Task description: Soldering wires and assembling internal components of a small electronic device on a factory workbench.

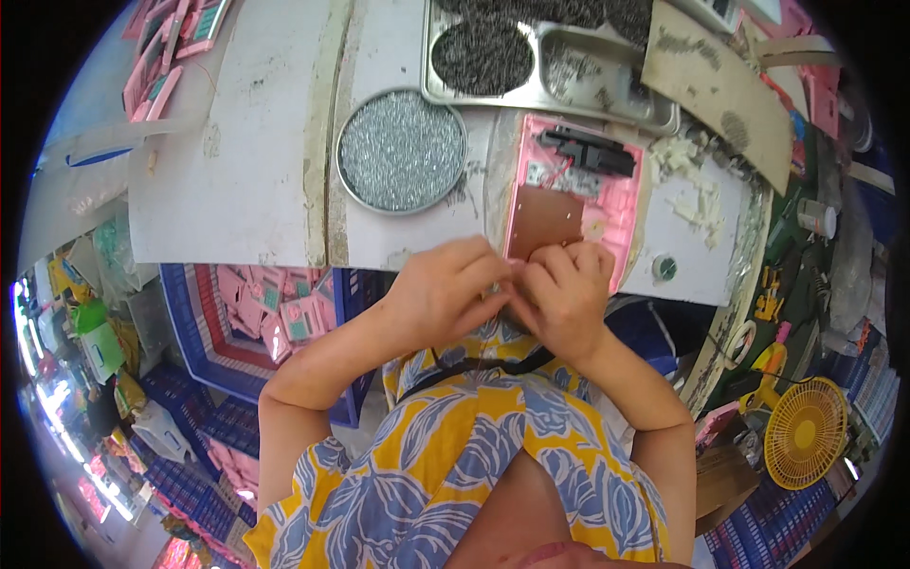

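My left hand (453,287) and my right hand (566,292) meet at the table's front edge, fingertips drawn together. Both have closed fingers, and whatever is pinched between them is too small or hidden to make out. Just beyond them lies an open pink plastic casing (621,204); my right fingers overlap its near edge. Inside the casing sit a brown flat board (545,220), a black part (590,152) along the far side, and thin red wires near a greyish plate (576,180).
A round tin of small silvery pieces (403,150) stands left of the casing. Behind is a metal tray (559,106) of dark small parts. White plastic bits (700,190) and cardboard (725,100) lie right. Below left, a blue crate (194,332) holds pink casings; a yellow fan (806,433) stands right.
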A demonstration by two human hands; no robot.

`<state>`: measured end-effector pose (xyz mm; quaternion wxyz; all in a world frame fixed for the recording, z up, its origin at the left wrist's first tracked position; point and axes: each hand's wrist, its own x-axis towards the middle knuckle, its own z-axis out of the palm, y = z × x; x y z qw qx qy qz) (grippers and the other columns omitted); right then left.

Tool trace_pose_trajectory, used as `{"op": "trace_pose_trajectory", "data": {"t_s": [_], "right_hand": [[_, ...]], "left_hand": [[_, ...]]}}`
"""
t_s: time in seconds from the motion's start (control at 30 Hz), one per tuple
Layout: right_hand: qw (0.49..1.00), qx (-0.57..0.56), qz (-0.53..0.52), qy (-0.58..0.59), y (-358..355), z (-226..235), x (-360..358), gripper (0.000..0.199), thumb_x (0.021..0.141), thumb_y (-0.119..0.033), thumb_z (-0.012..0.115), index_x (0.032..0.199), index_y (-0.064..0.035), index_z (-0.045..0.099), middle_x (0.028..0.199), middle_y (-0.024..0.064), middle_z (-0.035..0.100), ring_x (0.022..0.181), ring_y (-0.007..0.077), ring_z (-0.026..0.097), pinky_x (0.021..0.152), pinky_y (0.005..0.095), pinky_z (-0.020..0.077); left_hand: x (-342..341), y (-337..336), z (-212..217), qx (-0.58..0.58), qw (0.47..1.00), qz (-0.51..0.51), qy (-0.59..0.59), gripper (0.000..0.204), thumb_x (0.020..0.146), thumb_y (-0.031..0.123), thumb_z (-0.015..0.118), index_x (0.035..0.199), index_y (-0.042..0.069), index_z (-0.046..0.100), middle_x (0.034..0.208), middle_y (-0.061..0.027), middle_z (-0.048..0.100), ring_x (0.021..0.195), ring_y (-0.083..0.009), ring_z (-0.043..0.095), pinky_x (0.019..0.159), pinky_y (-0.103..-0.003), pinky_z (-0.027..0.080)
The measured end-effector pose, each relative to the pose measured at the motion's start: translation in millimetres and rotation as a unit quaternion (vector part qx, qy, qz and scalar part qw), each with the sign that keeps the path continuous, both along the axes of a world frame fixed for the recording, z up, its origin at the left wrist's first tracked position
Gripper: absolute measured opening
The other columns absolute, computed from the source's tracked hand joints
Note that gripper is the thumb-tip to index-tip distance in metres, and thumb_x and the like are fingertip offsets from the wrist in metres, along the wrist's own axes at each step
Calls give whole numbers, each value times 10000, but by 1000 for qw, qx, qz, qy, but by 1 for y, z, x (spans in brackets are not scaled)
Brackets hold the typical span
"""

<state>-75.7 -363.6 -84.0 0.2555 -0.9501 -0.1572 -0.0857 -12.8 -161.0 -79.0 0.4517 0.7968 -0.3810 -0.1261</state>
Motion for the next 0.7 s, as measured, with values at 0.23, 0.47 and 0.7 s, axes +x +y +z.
{"op": "trace_pose_trajectory", "data": {"t_s": [0.23, 0.47, 0.7], "right_hand": [[988, 115, -105, -3, -171, 57, 62, 184, 809, -77, 803, 954, 0, 719, 834, 52, 712, 783, 157, 654, 736, 298, 485], [989, 50, -2, -138, -202, 99, 345, 205, 922, -207, 735, 1053, -53, 703, 972, 34, 719, 916, 220, 617, 816, 345, 496], [953, -187, 28, -235, -144, 100, 485, 157, 897, -177, 718, 1003, -66, 688, 984, 75, 703, 993, 252, 614, 890, 388, 505]], "left_hand": [[28, -10, -39, -40, 990, -121, -59, 219, 842, 186, 759, 996, 90, 636, 948, -94, 543, 783, -304, 604, 644, -417, 508], [30, -6, -34, -45, 992, -110, -41, 186, 848, 184, 791, 970, 90, 687, 894, -71, 565, 752, -272, 605, 626, -387, 499], [31, -7, -32, -44, 992, -116, -24, 235, 833, 227, 812, 984, 84, 702, 948, -73, 598, 796, -266, 636, 661, -378, 523]]}}
